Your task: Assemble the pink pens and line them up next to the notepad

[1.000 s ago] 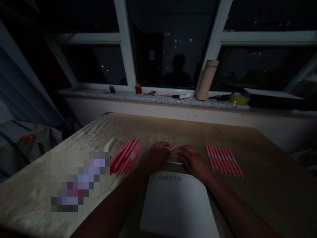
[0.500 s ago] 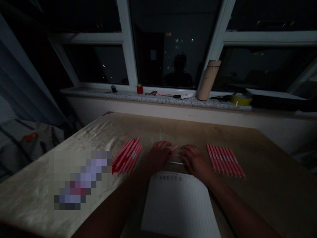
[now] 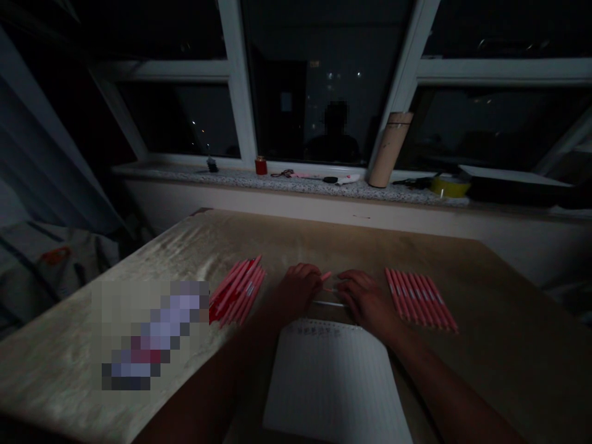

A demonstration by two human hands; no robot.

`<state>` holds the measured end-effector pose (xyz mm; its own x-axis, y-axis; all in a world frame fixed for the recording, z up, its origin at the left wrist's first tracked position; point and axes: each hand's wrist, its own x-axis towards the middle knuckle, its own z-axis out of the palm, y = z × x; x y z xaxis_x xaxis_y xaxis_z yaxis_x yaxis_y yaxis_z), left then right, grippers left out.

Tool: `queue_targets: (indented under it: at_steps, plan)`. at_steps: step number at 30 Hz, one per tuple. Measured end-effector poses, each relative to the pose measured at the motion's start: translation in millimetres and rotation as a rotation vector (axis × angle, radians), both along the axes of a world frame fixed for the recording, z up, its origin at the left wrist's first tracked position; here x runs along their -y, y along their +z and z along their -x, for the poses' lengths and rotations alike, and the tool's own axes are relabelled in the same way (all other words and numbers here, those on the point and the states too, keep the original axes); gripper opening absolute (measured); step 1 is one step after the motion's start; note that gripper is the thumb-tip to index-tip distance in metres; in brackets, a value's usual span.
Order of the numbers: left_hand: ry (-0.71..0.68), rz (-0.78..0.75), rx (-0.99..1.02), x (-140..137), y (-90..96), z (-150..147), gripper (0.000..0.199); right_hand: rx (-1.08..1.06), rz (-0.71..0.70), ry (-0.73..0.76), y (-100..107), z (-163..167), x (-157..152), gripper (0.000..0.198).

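Observation:
My left hand [image 3: 303, 285] is closed around a pink pen [image 3: 326, 275]; only a short end of it shows beyond the fingers. Facing it, my right hand [image 3: 363, 293] has its fingers curled together, and what lies in them is hidden. A small thin pink piece [image 3: 328, 290] shows in the gap between both hands. Just below, a thin pale rod [image 3: 329, 303] lies crosswise above a lined notebook [image 3: 333, 382] with handwriting at its top. Left of my hands is a loose pile of pink pens [image 3: 240, 290]. To the right, several pink pens [image 3: 420, 299] lie side by side in a row.
A blurred-out purple object [image 3: 161, 327] is on the left of the cloth-covered table [image 3: 324, 234]. Along the windowsill [image 3: 222, 179] stand a red jar [image 3: 261, 165], a tan bottle [image 3: 391, 151] and a yellow tape roll [image 3: 449, 187]. The room is dim.
My right hand has shifted very slightly, and the gap between the hands looks nearly the same. The pens and notebook have stayed in place.

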<state>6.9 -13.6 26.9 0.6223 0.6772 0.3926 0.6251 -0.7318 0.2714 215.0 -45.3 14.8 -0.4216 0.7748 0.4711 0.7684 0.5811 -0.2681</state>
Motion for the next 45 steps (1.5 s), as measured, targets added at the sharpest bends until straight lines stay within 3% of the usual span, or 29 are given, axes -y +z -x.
queue_targets:
  at_steps: [13, 17, 25, 45]
  plan:
    - [0.051, 0.355, 0.396, 7, 8.4, -4, 0.035, -0.070, -0.003, 0.039, 8, 6, 6, 0.014]
    - [0.074, 0.373, 0.449, 8, 7.6, -5, 0.032, -0.079, -0.021, 0.030, 5, 6, 5, 0.014]
    - [0.059, 0.390, 0.370, 8, 0.1, -9, 0.018, -0.074, -0.060, 0.052, 6, 8, 7, 0.013]
    - [0.002, 0.278, 0.353, 8, -3.0, -6, 0.015, -0.067, -0.078, 0.069, 6, 10, 6, 0.015]
